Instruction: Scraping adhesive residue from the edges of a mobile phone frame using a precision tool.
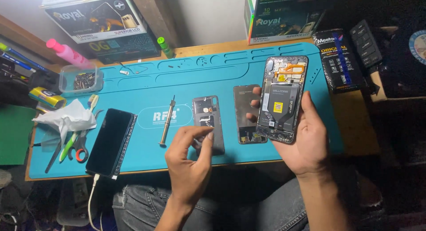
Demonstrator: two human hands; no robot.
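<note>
Your right hand (306,140) cradles an opened phone (281,98), back cover off, its insides facing up at you: a dark battery in the middle with a small yellow label, an orange flex cable near the top, a dark board at the bottom end. The phone tilts slightly, its top end away from you, raised above the blue mat (146,151). Your left hand (191,164) has thumb and fingertips pinched together right over the grey back cover (207,124), which lies flat on the mat, inner side up, long axis pointing away from you, just left of a dark panel (247,113) lying flat beside it.
</note>
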